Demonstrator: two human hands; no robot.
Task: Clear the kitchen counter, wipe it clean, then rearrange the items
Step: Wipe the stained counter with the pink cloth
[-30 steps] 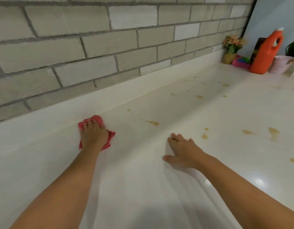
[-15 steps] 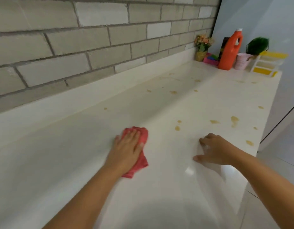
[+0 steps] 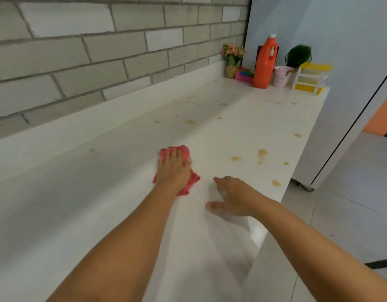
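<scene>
My left hand (image 3: 174,168) presses flat on a crumpled red cloth (image 3: 193,179) on the white counter (image 3: 79,203), near its middle. My right hand (image 3: 234,197) rests beside it on the bare counter, fingers spread, holding nothing. Several brownish spill spots (image 3: 262,153) dot the counter beyond and to the right of the cloth, and more lie farther back. At the far end stand an orange bottle (image 3: 264,66), a pink cup (image 3: 280,77), a small flower pot (image 3: 233,59), a pink box (image 3: 243,76), a green plant (image 3: 298,55) and a yellow-and-white drawer rack (image 3: 310,79).
A grey brick wall (image 3: 101,51) runs along the counter's back. The counter's front edge falls to a tiled floor (image 3: 340,214) on the right. A white panel on castors (image 3: 351,105) stands past the counter's right end.
My left hand has slid the cloth from the back wall out to the counter's middle and rightward, toward the spills. My right hand shifted rightward along the counter with it.
</scene>
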